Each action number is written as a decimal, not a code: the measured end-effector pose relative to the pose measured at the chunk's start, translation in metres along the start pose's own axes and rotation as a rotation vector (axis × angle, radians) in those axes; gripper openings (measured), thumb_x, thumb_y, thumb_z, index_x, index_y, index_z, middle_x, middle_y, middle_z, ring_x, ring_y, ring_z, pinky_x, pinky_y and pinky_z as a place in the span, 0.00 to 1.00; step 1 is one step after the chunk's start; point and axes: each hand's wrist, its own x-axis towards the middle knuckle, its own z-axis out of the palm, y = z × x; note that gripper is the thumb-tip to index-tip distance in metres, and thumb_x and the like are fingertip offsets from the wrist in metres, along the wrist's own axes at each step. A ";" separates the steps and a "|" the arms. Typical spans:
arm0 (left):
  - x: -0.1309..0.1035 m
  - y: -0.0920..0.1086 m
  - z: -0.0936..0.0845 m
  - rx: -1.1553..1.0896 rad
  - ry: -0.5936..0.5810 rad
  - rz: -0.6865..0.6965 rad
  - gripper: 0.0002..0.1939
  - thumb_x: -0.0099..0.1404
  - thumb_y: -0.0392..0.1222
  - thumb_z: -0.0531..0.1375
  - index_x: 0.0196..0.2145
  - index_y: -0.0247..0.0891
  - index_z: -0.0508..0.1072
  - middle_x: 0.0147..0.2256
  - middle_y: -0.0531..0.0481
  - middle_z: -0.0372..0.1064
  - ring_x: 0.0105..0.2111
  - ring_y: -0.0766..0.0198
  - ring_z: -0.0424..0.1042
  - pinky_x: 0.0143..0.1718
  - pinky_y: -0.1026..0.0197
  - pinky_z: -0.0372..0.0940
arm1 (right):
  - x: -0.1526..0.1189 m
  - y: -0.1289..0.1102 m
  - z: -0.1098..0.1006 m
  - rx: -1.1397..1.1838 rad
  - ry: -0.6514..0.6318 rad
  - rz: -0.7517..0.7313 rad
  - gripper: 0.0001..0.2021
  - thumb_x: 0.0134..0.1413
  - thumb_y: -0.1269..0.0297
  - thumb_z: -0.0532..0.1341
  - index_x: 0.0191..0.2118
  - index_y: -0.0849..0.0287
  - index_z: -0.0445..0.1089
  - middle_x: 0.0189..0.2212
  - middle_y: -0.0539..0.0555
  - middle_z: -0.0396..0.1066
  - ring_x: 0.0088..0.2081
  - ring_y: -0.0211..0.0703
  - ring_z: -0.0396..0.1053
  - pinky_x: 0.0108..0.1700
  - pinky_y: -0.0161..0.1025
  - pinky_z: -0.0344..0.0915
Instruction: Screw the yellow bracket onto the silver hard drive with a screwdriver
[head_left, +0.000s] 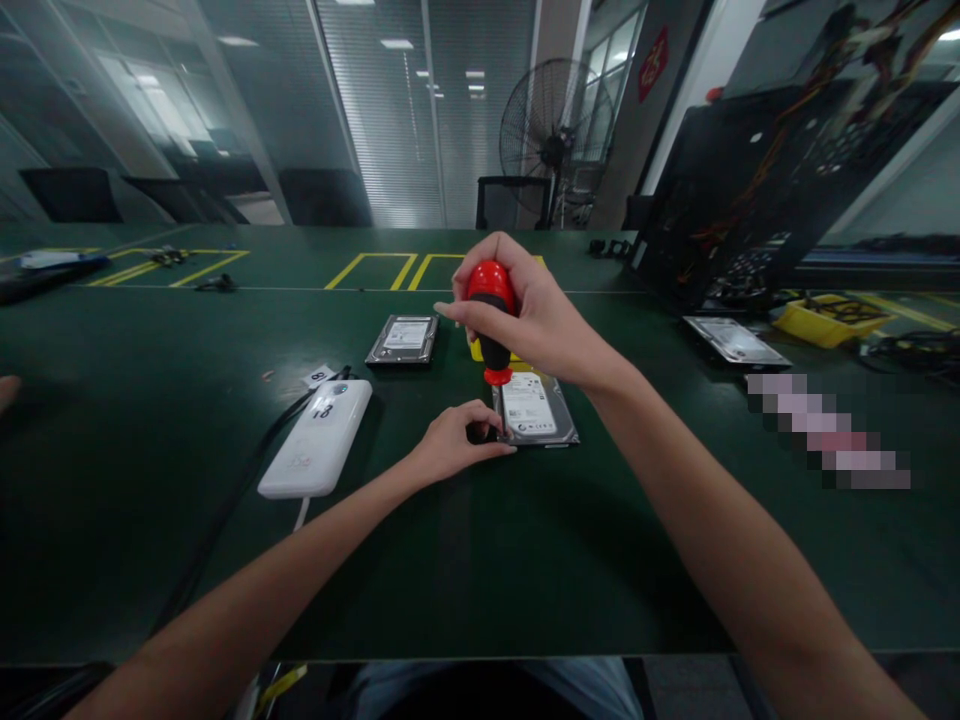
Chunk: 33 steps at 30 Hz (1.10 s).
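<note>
My right hand (pixel 532 310) is wrapped round the red and black handle of a screwdriver (pixel 493 300). The screwdriver stands nearly upright, its thin shaft reaching down to the near left corner of a hard drive (pixel 536 405). This drive lies flat on the green table with its white label up. At that same corner my left hand (pixel 457 440) is closed, its thumb along the near edge and its fingers curled by the shaft tip. Whether a screw sits under the tip is hidden. A second hard drive (pixel 405 338) lies farther back to the left.
Left of my hands lies a white power bank (pixel 319 440) with a cable. At right are another hard drive (pixel 735 342), a yellow tray (pixel 829 318) and an open computer case (pixel 720 190). Part of another person's hand (pixel 7 392) shows at the left edge. A yellow object behind the screwdriver is mostly hidden.
</note>
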 end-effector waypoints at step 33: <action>0.001 -0.004 0.002 0.006 0.018 0.014 0.16 0.56 0.53 0.63 0.37 0.39 0.74 0.34 0.51 0.66 0.33 0.63 0.64 0.35 0.60 0.59 | 0.001 -0.003 0.000 0.064 -0.021 0.080 0.10 0.56 0.61 0.59 0.39 0.56 0.57 0.38 0.51 0.60 0.35 0.35 0.62 0.38 0.37 0.67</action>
